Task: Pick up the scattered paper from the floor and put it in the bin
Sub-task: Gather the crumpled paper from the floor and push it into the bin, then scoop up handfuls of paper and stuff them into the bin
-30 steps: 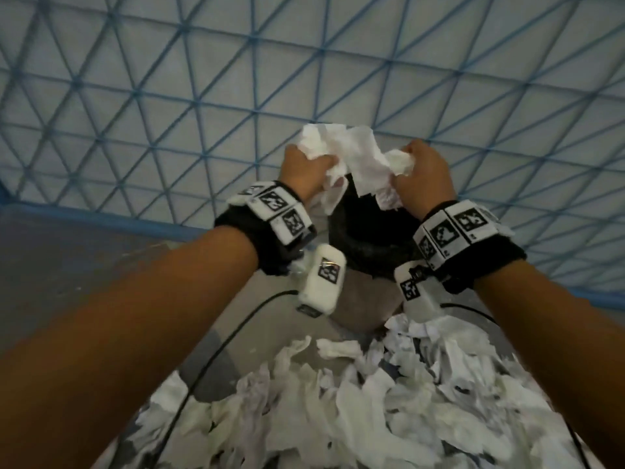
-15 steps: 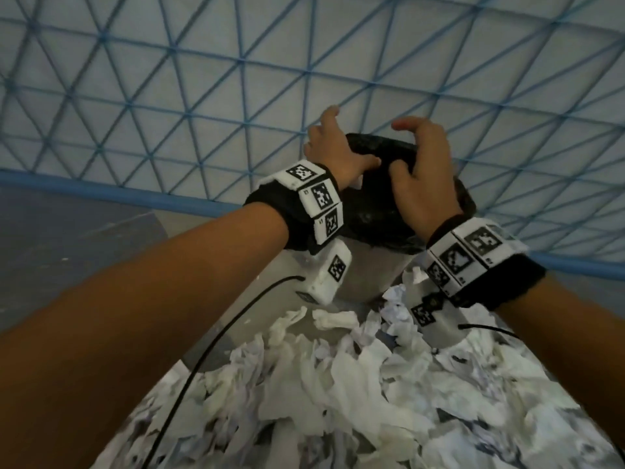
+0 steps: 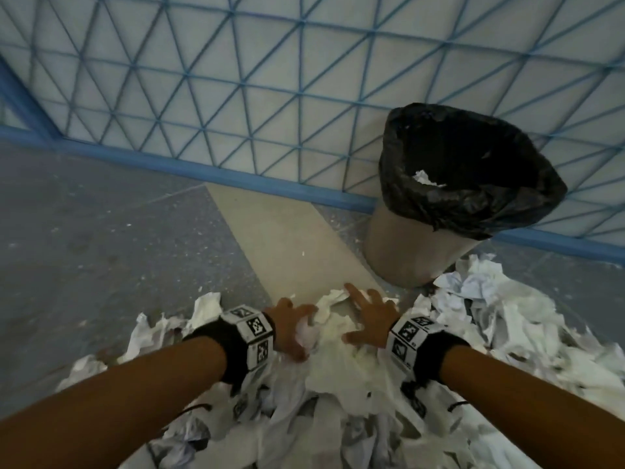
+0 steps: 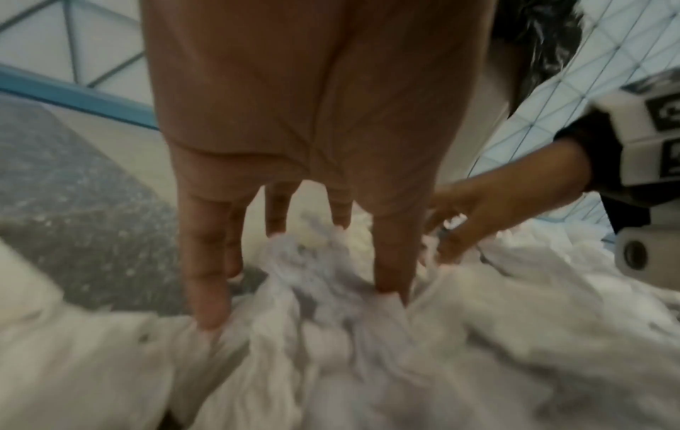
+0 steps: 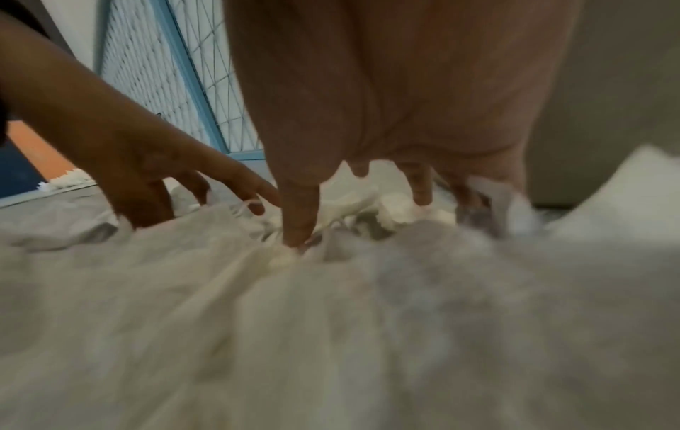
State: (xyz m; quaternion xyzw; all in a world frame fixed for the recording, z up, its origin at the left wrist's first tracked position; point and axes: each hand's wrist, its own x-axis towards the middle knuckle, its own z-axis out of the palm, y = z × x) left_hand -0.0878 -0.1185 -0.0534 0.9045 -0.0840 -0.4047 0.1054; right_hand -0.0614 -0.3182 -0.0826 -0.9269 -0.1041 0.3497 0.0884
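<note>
A big heap of crumpled white paper (image 3: pixel 338 384) covers the floor in front of me. My left hand (image 3: pixel 299 330) and right hand (image 3: pixel 365 316) are both down on its far edge, a little apart, fingers spread. In the left wrist view the left hand (image 4: pixel 302 261) pokes fairly straight fingers into a crumpled wad (image 4: pixel 305 279). The right hand (image 5: pixel 368 209) likewise touches the paper (image 5: pixel 294 320) with its fingertips. The beige bin (image 3: pixel 406 258) with a black liner (image 3: pixel 473 204) stands to the upper right, with a scrap of paper (image 3: pixel 424 179) inside.
A wall with a blue triangle lattice (image 3: pixel 270 96) and a blue skirting (image 3: pixel 169 160) runs behind the bin. Grey speckled floor (image 3: pixel 101 248) and a beige strip (image 3: pixel 287 248) lie left of the bin. More paper (image 3: pixel 490 299) is piled at the bin's foot.
A second ago both hands held a wad of paper over the bin, then let it go. They have since come down and back to the pile on the floor.
</note>
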